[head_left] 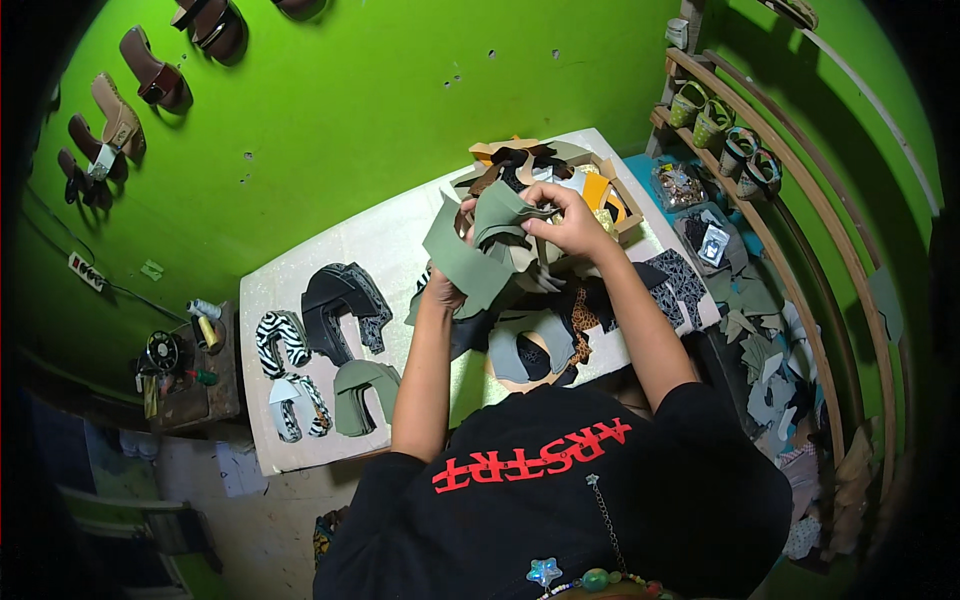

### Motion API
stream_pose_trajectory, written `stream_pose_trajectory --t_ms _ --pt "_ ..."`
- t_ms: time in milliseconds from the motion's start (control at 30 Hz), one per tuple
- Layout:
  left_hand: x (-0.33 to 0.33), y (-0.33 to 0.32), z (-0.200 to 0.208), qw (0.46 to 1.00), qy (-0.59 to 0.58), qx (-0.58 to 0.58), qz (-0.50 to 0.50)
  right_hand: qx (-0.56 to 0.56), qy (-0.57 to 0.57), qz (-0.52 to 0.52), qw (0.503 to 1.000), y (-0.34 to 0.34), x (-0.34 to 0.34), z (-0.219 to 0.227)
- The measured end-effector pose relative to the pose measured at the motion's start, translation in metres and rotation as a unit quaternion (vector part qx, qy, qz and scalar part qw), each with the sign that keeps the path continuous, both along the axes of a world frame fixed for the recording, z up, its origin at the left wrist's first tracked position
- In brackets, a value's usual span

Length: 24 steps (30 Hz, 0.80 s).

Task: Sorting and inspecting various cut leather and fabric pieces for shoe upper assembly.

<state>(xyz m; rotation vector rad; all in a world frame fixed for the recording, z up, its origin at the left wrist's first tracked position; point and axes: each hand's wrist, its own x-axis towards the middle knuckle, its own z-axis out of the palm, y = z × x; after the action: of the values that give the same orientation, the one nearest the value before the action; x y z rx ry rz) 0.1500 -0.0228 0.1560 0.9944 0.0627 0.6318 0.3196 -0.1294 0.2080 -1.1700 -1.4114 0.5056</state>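
Above the table, my left hand is closed around the lower left side of several olive-green cut sheet pieces, perhaps leather or faux leather. My right hand pinches the upper right edges of the same green pieces, which fan out and curl between both hands. Some of my left fingers are hidden behind the sheets. Beneath the hands lie dark and patterned cut pieces, partly covered. Closer to me is a grey curved piece, with leopard-print scraps beside it.
On the pale table, curved stacks lie at left: black-grey, zebra-striped, olive-green and pale. A cardboard box of scraps stands at the back. A wooden rack borders the right; a small machine stands left.
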Motion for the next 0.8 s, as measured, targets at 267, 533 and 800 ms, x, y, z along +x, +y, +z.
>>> stream_pose_trajectory --t_ms 267,533,800 --pt "-0.046 0.005 -0.011 0.998 0.044 -0.021 -0.037 -0.074 0.021 -0.057 0.995 -0.027 -0.022 -0.014" --pt "-0.079 -0.012 -0.051 0.975 0.169 -0.116 -0.089 -0.156 0.029 -0.134 0.978 -0.036 -0.052 -0.084" --pt "-0.112 -0.025 -0.097 0.931 0.333 -0.144 0.024 -0.126 0.123 -0.116 0.977 -0.029 -0.079 -0.097"
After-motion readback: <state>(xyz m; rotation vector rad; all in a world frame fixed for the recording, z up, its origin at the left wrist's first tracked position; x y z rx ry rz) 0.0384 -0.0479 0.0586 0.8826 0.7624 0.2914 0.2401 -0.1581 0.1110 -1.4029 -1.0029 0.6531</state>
